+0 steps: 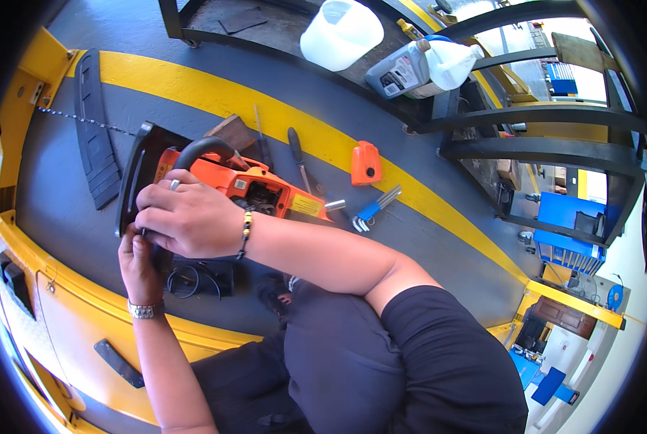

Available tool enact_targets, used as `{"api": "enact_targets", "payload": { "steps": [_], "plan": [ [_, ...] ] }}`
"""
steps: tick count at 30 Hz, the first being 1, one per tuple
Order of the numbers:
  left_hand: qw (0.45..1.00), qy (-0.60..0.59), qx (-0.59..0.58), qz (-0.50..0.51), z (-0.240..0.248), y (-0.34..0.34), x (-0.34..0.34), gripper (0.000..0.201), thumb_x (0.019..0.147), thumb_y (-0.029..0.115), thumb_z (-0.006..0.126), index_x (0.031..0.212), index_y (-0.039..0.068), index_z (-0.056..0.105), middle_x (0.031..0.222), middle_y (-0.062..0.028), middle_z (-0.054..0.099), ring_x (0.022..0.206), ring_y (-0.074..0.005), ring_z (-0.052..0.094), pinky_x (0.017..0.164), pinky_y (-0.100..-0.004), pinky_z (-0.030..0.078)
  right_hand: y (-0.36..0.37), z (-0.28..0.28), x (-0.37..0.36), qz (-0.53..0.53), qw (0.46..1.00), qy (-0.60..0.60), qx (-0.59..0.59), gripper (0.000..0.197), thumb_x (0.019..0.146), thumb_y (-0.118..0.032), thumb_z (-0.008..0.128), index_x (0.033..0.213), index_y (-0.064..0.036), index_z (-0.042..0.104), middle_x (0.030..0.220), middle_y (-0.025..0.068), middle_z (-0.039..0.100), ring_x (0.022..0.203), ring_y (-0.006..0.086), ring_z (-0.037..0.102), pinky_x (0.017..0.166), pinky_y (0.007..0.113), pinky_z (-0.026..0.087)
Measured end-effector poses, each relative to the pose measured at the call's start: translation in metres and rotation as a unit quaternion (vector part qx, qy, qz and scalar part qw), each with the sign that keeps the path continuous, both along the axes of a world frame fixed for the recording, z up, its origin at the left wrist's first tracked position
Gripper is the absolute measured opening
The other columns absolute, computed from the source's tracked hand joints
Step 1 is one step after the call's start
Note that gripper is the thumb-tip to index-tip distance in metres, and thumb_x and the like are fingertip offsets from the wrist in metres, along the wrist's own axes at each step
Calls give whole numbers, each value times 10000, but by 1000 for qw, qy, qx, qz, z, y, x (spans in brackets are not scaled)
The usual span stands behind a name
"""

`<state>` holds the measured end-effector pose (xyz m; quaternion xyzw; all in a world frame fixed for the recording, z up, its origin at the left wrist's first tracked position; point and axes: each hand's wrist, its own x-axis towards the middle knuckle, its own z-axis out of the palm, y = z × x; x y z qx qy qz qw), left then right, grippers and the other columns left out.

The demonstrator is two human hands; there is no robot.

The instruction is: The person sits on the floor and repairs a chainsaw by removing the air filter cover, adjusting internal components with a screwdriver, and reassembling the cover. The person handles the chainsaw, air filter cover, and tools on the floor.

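An orange chainsaw [266, 189] with a black top handle [206, 147] and an exposed black recess on top stands on the floor before me. Its wide black front guard [133, 170] faces left. My right hand [186, 217], wearing a ring and a beaded bracelet, reaches across the saw with fingers curled at the guard's lower end. Just below, my left hand [140, 267], with a metal watch at the wrist, is closed, its thumb and fingers meeting my right fingertips. A small dark part shows between them; what they pinch is mostly hidden.
Beyond the saw lie a wooden block [231, 134], a screwdriver [295, 147], a blue hex key set [374, 210] and an orange cover [366, 163]. A long black plastic piece [96, 130] lies left. A black metal cart [410, 116] carries several jugs. Yellow framework [70, 296] borders the left.
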<state>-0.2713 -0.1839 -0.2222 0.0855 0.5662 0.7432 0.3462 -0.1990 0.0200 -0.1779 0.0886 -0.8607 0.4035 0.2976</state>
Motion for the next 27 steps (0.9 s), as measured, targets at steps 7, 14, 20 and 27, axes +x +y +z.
{"api": "enact_targets", "payload": {
  "steps": [7, 14, 20, 27],
  "plan": [
    [994, 37, -67, 72, 5, 13, 13, 381, 1096, 258, 560, 1327, -37, 624, 1227, -128, 688, 1100, -187, 661, 978, -323, 537, -2, -10, -1, -6, 997, 45, -64, 178, 791, -121, 814, 879, -142, 660, 985, 1, 648, 960, 221, 653, 1044, 439, 411],
    [972, 64, -118, 194, 23, 33, 38, 380, 1117, 212, 511, 1325, -84, 625, 1264, -160, 683, 1144, -223, 662, 1005, -337, 537, 7, -10, 3, 68, 991, -9, -117, 203, 786, -102, 801, 971, -179, 775, 1017, -36, 715, 1065, 183, 676, 1214, 532, 312],
    [964, 116, -94, 221, 35, 43, 57, 497, 1143, 255, 430, 1498, -93, 453, 1351, -220, 634, 1238, -270, 630, 1083, -388, 501, 12, 6, 6, 93, 994, -41, -49, 343, 776, -88, 771, 1065, -269, 813, 1127, -48, 701, 1201, 191, 623, 1238, 554, 265],
    [959, 221, -80, 158, 15, 35, 54, 560, 1115, 304, 508, 1543, -45, 419, 1463, -165, 557, 1287, -279, 597, 1061, -387, 521, 22, 14, 4, 151, 983, -102, -36, 336, 797, -11, 695, 1063, -186, 805, 1158, -12, 739, 1256, 172, 611, 1256, 577, 214]
  ]
}}
